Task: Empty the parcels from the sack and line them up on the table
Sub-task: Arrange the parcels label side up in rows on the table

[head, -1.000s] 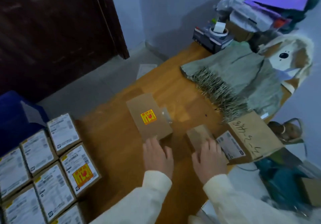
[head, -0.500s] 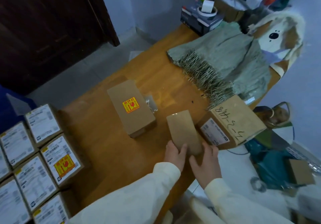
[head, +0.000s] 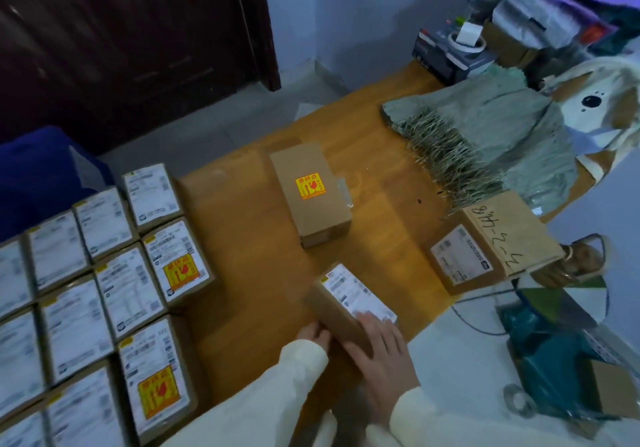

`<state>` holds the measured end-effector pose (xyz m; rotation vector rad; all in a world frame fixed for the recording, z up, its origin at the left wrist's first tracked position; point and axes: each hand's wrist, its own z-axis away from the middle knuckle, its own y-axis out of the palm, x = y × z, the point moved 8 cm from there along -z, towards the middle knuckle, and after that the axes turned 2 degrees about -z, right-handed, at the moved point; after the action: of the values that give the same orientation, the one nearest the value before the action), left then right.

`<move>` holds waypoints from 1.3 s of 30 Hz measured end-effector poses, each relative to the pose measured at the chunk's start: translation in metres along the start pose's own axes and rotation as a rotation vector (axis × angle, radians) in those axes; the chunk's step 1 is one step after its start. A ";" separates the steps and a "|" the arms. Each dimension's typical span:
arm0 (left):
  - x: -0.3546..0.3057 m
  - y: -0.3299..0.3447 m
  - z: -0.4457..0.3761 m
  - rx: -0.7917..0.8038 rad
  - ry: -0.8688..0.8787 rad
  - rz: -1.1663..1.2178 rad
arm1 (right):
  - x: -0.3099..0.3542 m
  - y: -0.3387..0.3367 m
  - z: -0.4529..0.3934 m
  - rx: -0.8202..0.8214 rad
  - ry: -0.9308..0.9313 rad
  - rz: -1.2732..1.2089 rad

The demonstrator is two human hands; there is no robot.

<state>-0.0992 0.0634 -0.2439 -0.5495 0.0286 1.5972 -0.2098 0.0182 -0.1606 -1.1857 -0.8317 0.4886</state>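
Showing the wooden table [head: 249,273] with labelled parcels [head: 114,294] lined up at its left, the empty sack [head: 498,141] at the far right; both hands hold a small parcel [head: 349,301] at the near edge, left hand [head: 313,335] gripping its side, right hand [head: 377,349] flat on top. Best set label-up, squared beside the rows. A hand-marked box [head: 495,242] seems to read "2-2-448"

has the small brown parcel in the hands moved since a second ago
Yes. The small brown cardboard parcel was turned label-up and shifted left, away from the handwritten-number cardboard box, held by both hands.
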 end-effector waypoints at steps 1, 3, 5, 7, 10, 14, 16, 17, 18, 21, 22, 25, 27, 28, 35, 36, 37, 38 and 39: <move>0.006 -0.016 0.006 -0.065 0.012 0.025 | 0.005 0.009 0.002 0.024 -0.062 0.038; 0.012 -0.050 0.017 -0.219 0.050 0.084 | 0.016 0.020 0.009 0.047 -0.158 0.116; 0.012 -0.078 0.025 -0.342 0.118 0.110 | 0.019 0.019 0.013 0.054 -0.144 0.119; -0.011 -0.095 0.043 -0.406 0.269 -0.065 | 0.018 0.007 0.017 -0.031 -0.085 0.040; -0.058 -0.092 0.059 -0.415 0.535 -0.444 | 0.015 -0.005 0.023 -0.114 0.018 -0.083; -0.061 -0.101 0.054 -0.409 0.312 -0.294 | -0.019 -0.024 0.014 -0.217 0.341 -0.201; -0.039 -0.093 0.060 -0.362 0.225 -0.140 | -0.041 -0.020 -0.001 -0.139 0.503 -0.411; -0.026 -0.081 0.064 -0.320 0.219 -0.083 | -0.046 -0.015 -0.012 -0.073 0.538 -0.457; -0.011 -0.067 0.068 -0.268 0.221 -0.029 | -0.044 -0.010 -0.023 0.008 0.542 -0.465; 0.023 -0.028 0.072 -0.115 0.169 0.050 | -0.002 0.011 -0.048 0.265 0.394 -0.420; 0.030 -0.027 0.070 -0.112 0.139 0.040 | 0.017 0.019 -0.051 0.314 0.338 -0.436; 0.050 -0.055 0.066 -0.216 0.051 -0.051 | 0.066 0.040 -0.055 0.290 0.296 -0.479; 0.063 -0.082 0.067 -0.302 0.053 -0.139 | 0.093 0.050 -0.057 0.259 0.298 -0.532; 0.070 -0.090 0.068 -0.326 0.065 -0.212 | 0.103 0.053 -0.060 0.252 0.292 -0.554; 0.077 -0.091 0.071 -0.381 0.302 -0.686 | 0.141 0.056 -0.094 0.223 0.133 -0.298; 0.079 -0.093 0.069 -0.376 0.306 -0.694 | 0.144 0.056 -0.097 0.222 0.131 -0.276; 0.079 -0.096 0.068 -0.373 0.312 -0.714 | 0.146 0.058 -0.100 0.226 0.131 -0.261; 0.080 -0.100 0.067 -0.374 0.308 -0.708 | 0.148 0.059 -0.102 0.229 0.129 -0.254; 0.081 -0.104 0.066 -0.373 0.304 -0.702 | 0.149 0.060 -0.104 0.229 0.130 -0.252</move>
<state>-0.0222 0.1738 -0.1835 -0.9658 -0.2166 0.8247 -0.0312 0.0829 -0.1861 -0.8783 -0.7772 0.2877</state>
